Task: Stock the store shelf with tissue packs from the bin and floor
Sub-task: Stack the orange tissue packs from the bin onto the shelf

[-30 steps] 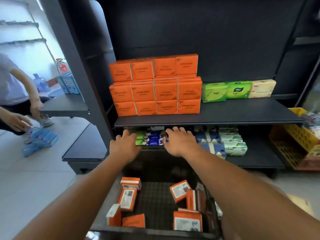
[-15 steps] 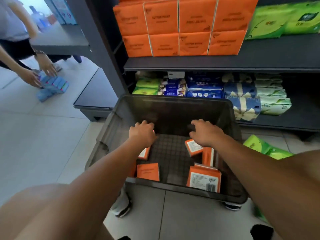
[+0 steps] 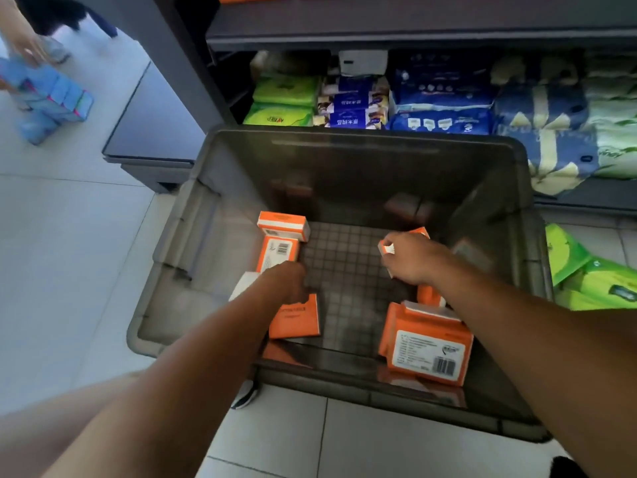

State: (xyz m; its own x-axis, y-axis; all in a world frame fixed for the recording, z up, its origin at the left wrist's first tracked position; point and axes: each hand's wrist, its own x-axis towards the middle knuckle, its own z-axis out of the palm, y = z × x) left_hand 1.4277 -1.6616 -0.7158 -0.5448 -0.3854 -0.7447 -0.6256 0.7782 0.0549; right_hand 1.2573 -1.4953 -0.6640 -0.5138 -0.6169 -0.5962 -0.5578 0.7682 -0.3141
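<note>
A grey plastic bin [image 3: 344,141] stands on the floor in front of the shelf, with several orange tissue packs lying inside. My left hand [image 3: 286,282] reaches down at the bin's left side, its fingers curled over the top edge of a flat orange pack [image 3: 294,322]. Two more orange packs [image 3: 281,238] lie just beyond it. My right hand [image 3: 410,258] grips another orange pack [image 3: 386,248] near the bin's middle; only its white corner and an orange edge show. A larger orange pack with a barcode label [image 3: 427,346] leans at the near right.
The lower shelf [image 3: 582,201] behind the bin holds green, blue and pale green tissue packs. Green packs [image 3: 593,277] lie on the floor at right. A low dark platform [image 3: 155,132] stands at left. Another person's hand [image 3: 27,46] handles blue packs [image 3: 51,101] at far left.
Both my hands have gone from the lower shelf down into the bin. The right hand has taken hold of an orange pack, and the left has closed over another.
</note>
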